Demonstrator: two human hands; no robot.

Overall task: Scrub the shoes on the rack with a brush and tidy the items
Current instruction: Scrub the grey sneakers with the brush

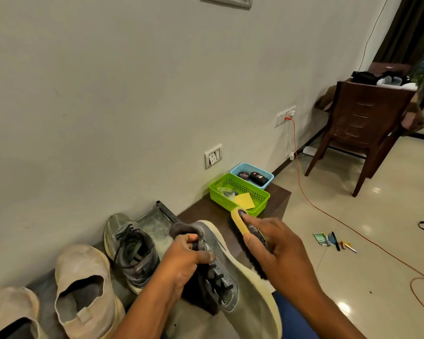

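On rack — green basket (240, 192): yellow cloth (244, 199) | left hand (185, 259) grips shoe (230, 272) | right hand (283, 250) grips brush (246, 225)

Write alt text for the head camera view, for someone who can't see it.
The left hand holds a grey shoe while the right hand scrubs its sole with a yellow brush. More shoes sit on the rack.

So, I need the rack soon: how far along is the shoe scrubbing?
Midway at best. The left hand holds a grey sneaker while the right hand works the brush on its sole. Its mate and two beige shoes look dusty. Nothing visibly finished.
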